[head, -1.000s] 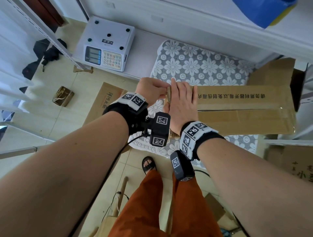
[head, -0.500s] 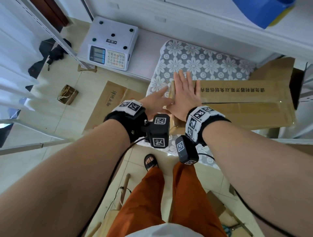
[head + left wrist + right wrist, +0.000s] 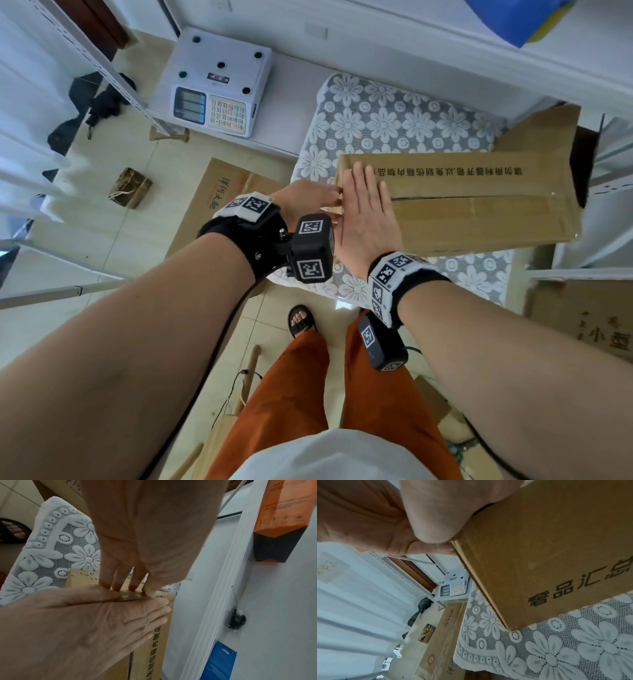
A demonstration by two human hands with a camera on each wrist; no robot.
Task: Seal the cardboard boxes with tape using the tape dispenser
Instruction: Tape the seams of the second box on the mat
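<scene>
At the far left we see a white electronic scale with a keypad [image 3: 215, 85] on a low white ledge [image 3: 291, 102], and a flattened brown cardboard sheet [image 3: 219, 195] on the tiled floor below it. Our left hand [image 3: 305, 205] comes next, fingers straight, fingertips [image 3: 118, 584] pressing the end face of the long brown cardboard box with black printed characters [image 3: 479, 205]. Our right hand [image 3: 368, 212] lies flat and loose on the box's top at that same end, clutching nothing. The box rests on a grey table covered by a white floral lace cloth [image 3: 394, 120], with a flap [image 3: 548, 130] standing open at its right end.
</scene>
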